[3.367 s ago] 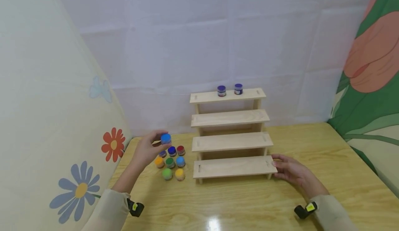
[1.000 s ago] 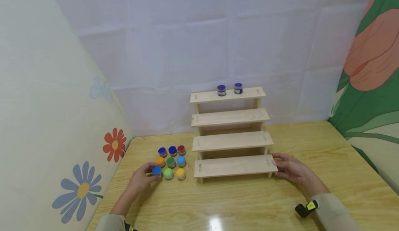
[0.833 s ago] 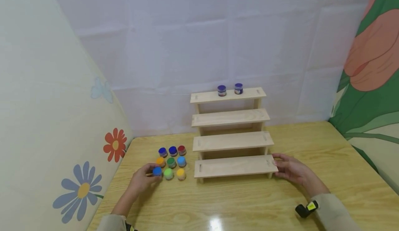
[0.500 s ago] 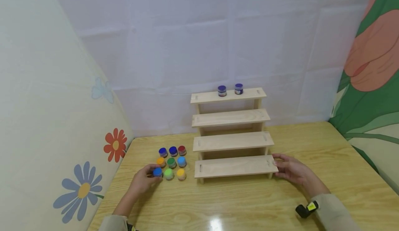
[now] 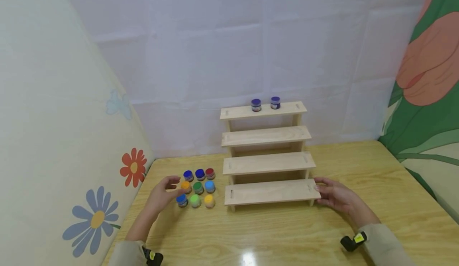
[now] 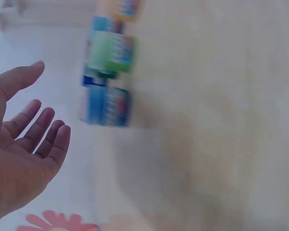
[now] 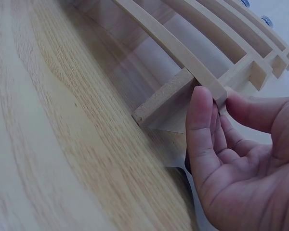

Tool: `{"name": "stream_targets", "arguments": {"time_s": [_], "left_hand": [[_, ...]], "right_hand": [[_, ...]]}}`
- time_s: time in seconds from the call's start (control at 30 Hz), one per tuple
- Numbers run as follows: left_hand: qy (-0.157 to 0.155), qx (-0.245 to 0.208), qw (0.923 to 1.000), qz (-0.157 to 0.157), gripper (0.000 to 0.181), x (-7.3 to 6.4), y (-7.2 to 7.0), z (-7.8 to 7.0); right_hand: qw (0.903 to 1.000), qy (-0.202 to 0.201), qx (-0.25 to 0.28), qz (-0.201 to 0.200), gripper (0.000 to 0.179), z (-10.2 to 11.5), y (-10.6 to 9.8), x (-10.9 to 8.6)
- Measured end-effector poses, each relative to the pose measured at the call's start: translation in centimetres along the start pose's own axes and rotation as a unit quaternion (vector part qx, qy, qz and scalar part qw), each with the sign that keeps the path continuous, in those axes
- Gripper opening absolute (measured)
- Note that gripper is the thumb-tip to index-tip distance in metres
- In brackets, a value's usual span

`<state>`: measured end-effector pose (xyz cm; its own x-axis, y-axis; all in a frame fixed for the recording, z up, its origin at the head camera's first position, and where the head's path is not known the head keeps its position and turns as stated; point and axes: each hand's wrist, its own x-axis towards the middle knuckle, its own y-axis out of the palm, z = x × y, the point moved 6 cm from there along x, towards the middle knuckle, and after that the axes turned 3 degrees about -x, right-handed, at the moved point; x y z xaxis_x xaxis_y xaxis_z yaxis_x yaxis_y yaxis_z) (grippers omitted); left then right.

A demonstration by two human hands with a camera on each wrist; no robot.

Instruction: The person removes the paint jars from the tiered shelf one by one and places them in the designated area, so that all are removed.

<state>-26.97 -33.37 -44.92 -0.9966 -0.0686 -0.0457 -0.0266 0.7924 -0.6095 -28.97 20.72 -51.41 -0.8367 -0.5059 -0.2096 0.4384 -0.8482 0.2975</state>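
Note:
My left hand [image 5: 163, 196] is raised at the left of a group of paint jars, fingers apart and holding nothing. Just below its thumb, a blue-lidded paint jar [image 5: 182, 200] stands on the table at the near left corner of the group. In the left wrist view, a gap separates the fingers from that blue jar [image 6: 108, 107]. My right hand [image 7: 241, 149] pinches the right end of the lowest board of a stepped wooden display rack [image 5: 270, 192], thumb on top and fingers underneath. Two purple-lidded paint jars [image 5: 256, 105] stand on the rack's top step.
Beside the blue jar are a light green paint jar [image 5: 195, 201] and a yellow one [image 5: 209, 201]. Behind them come orange, green [image 5: 198, 188] and light blue jars, then two dark blue and a red jar [image 5: 210, 173]. A white cloth [image 5: 201, 58] hangs behind the table [image 5: 287, 234].
The left hand lowered the blue paint jar from above the group to its near left corner, then let go and lifted slightly away. The right hand has stayed on the rack.

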Motion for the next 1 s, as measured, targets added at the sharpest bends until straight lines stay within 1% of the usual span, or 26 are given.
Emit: {"name": "stream_targets", "arguments": {"time_s": [0.1, 0.2, 0.33, 0.47, 0.63, 0.73, 0.87, 1.0], "left_hand": [[0.011, -0.009, 0.9999, -0.003, 0.063, 0.4, -0.3, -1.8], [0.028, -0.006, 0.9996, -0.003, 0.063, 0.9, -0.3, -3.8], [0.052, -0.001, 0.9986, 0.001, 0.064, 1.8, 0.0, -6.6], [0.085, -0.003, 0.9964, 0.0, 0.058, 2.6, 0.4, -9.4], [0.128, 0.004, 0.9918, -0.008, 0.054, 3.7, 1.0, -12.6], [0.154, 0.022, 0.9878, -0.011, 0.053, 4.3, 1.3, -14.8], [0.192, 0.054, 0.98, -0.007, 0.053, 4.9, 1.7, -17.5], [0.211, 0.061, 0.9755, -0.004, 0.053, 5.8, 2.2, -19.7]], "right_hand": [[1.0, 0.002, -0.001, -0.003, 0.022, 0.0, 0.0, 0.0], [0.9999, 0.006, -0.004, -0.012, 0.022, 0.0, -0.1, 0.0], [0.9998, 0.008, -0.007, -0.017, 0.024, 0.0, -0.2, 0.0], [0.9997, 0.008, -0.006, -0.02, 0.023, -0.1, -0.3, 0.0], [0.9997, 0.009, -0.01, -0.021, 0.022, -0.1, -0.3, 0.1], [0.9996, 0.009, -0.017, -0.022, 0.023, -0.2, -0.3, 0.2], [0.9994, 0.012, -0.019, -0.027, 0.023, -0.2, -0.4, 0.2], [0.9993, 0.015, -0.017, -0.029, 0.023, -0.2, -0.5, 0.2]]}}
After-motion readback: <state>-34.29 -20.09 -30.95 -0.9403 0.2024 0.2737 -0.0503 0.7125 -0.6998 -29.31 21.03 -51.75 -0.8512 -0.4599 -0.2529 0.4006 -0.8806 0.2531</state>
